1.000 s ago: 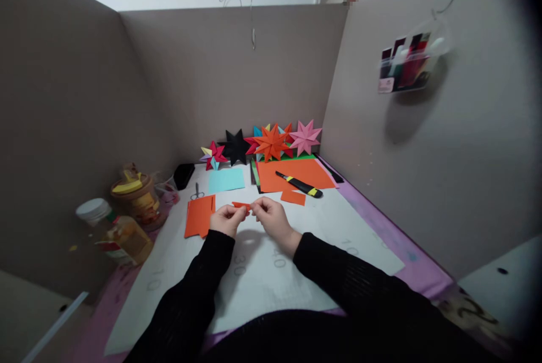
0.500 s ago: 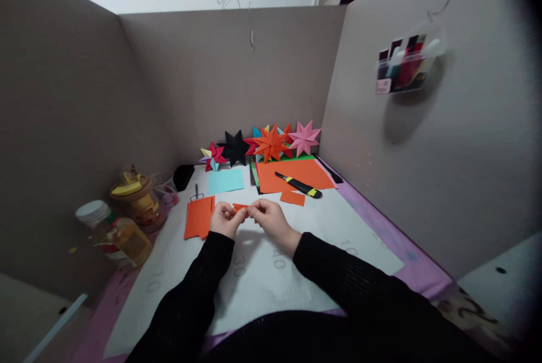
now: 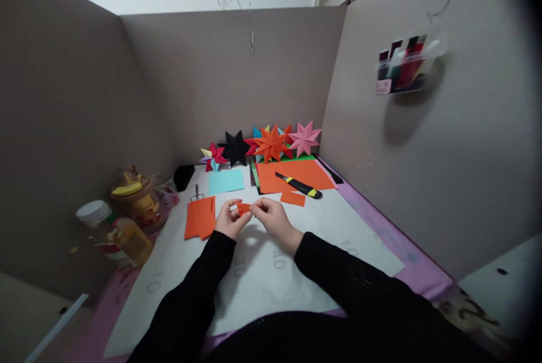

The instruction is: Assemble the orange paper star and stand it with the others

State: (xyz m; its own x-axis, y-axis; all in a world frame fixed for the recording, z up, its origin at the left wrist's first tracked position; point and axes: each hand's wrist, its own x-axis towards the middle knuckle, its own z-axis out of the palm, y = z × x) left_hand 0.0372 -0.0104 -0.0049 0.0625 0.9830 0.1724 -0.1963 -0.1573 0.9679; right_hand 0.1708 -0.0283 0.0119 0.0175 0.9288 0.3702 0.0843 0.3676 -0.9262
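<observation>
A small folded orange paper piece (image 3: 243, 208) sits between my two hands, just above the white cutting mat (image 3: 254, 272). My left hand (image 3: 229, 221) pinches its left end and my right hand (image 3: 271, 217) pinches its right end. To the left of my left hand lies a stack of orange paper squares (image 3: 200, 217). A smaller orange scrap (image 3: 292, 199) lies on the mat behind my right hand.
Folded paper stars (image 3: 271, 143) line the back wall, behind a large orange sheet (image 3: 296, 174) bearing a black and yellow craft knife (image 3: 298, 184). A light blue sheet (image 3: 226, 180) and small scissors (image 3: 196, 193) lie nearby. Jars and a bottle (image 3: 122, 222) stand at left. Cardboard walls surround the desk.
The orange piece has been turned and bunched shorter between my fingers. My hands have drawn slightly closer together. A person's head beyond the back partition is gone from view.
</observation>
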